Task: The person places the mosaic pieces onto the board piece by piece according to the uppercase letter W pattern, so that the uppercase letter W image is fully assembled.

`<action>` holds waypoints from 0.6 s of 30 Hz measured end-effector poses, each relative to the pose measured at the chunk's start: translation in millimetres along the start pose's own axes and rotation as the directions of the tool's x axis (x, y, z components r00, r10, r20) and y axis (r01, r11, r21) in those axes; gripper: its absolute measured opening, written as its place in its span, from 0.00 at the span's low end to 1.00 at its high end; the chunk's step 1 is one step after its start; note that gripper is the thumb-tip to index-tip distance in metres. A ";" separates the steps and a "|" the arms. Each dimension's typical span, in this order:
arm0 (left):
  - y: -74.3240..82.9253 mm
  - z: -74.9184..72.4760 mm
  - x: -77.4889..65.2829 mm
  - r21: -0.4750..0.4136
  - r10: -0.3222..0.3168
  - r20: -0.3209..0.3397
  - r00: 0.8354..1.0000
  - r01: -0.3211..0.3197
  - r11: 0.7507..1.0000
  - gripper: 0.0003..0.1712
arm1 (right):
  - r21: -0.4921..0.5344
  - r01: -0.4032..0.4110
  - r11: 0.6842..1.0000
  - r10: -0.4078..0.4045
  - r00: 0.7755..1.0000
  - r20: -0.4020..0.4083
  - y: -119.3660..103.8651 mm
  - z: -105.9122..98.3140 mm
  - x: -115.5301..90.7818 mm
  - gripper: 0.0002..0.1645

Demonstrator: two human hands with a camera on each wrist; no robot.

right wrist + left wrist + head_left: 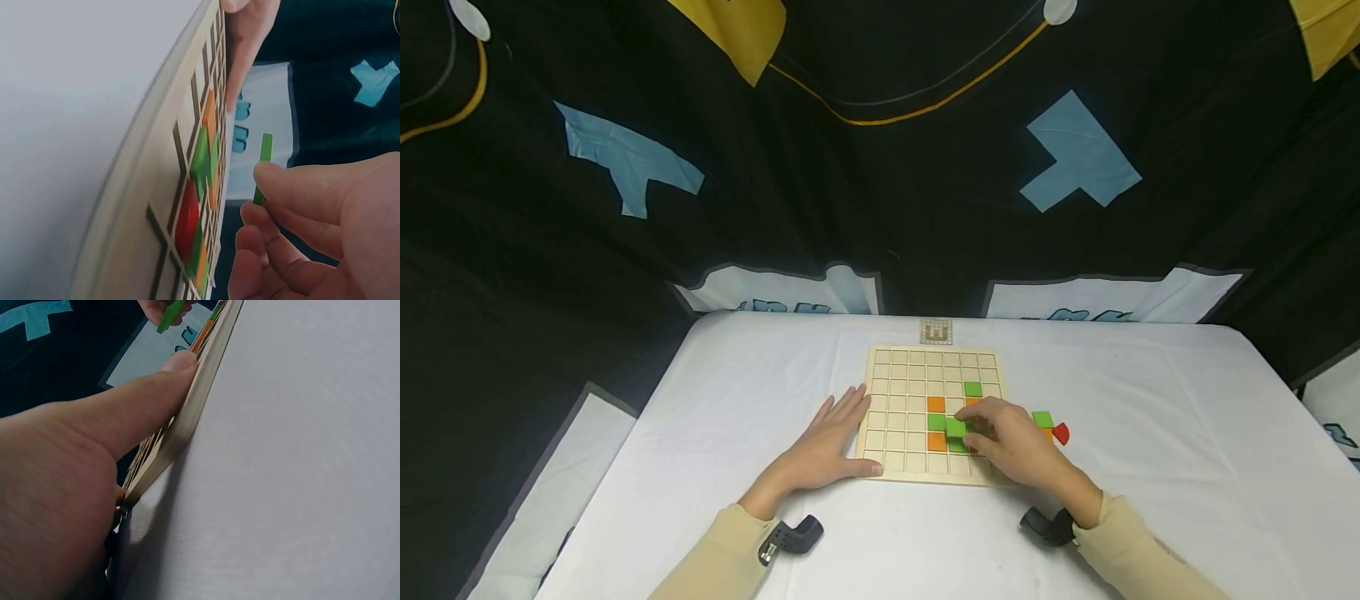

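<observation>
Head view: right hand (1015,446) pinches a green tile (956,427) btwn thumb & fingertips, held just above the wooden grid board (898,375) near its mid-right cells; right wrist view shows that tile (263,167) edge-on, clear of the board face, not yet seated. Left hand (823,446) lies flat w/ fingers straight on the white worktop (1150,400), thumb pressed along the board's near-left edge (187,419), so it carries nothing. Risks, as I judge them: the pinch is on a thin tile's edge, so it could slip & drop askew across a grid line; right-hand knuckles sit close over tiles already laid & may nudge them out of their cells; if the left hand eases off, the board could slide on the smooth cloth. Counts, head view: 1 board; green tiles approx 5 visible (1 held, 3 on board, 1 off board at right (1042,419)); orange tiles at least 2 on board (936,404), more partly hidden by the hand; 1 red piece (1061,432) off board, another red one seen on the board from the right wrist (186,219); 1 small pattern card (936,331) beyond the board.
</observation>
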State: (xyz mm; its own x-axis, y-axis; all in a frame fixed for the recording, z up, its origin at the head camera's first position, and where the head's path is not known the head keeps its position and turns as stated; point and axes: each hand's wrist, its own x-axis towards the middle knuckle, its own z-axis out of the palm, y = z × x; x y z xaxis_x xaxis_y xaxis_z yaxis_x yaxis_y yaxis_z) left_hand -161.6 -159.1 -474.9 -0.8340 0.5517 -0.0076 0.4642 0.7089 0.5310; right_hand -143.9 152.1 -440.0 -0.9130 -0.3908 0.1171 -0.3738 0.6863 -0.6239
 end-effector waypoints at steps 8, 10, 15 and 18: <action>-0.4 -0.2 0.7 0.012 0.007 0.000 1.000 -0.007 1.000 0.62 | -0.009 0.034 0.999 -0.034 0.999 0.013 -8.8 12.9 3.8 0.15; -0.7 0.0 0.9 0.019 0.009 -0.001 1.000 -0.009 1.000 0.62 | -0.007 0.041 0.999 -0.041 0.999 0.014 -11.7 15.9 5.1 0.15; -0.7 0.3 0.9 0.023 0.011 -0.006 1.000 -0.011 1.000 0.62 | -0.029 0.074 0.997 -0.074 0.997 0.001 -18.0 22.6 8.6 0.14; -0.5 0.2 0.5 0.015 0.010 -0.005 1.000 -0.010 1.000 0.62 | -0.055 0.088 0.995 -0.088 0.996 -0.012 -20.6 26.1 10.9 0.13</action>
State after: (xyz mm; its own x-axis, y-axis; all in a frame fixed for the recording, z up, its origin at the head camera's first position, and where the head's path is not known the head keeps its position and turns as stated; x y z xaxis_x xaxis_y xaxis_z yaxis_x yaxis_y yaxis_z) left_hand -162.2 -159.0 -475.3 -0.8309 0.5564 0.0023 0.4767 0.7098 0.5186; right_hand -141.9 117.7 -446.0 -0.8782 -0.4429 0.1807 -0.4608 0.6820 -0.5680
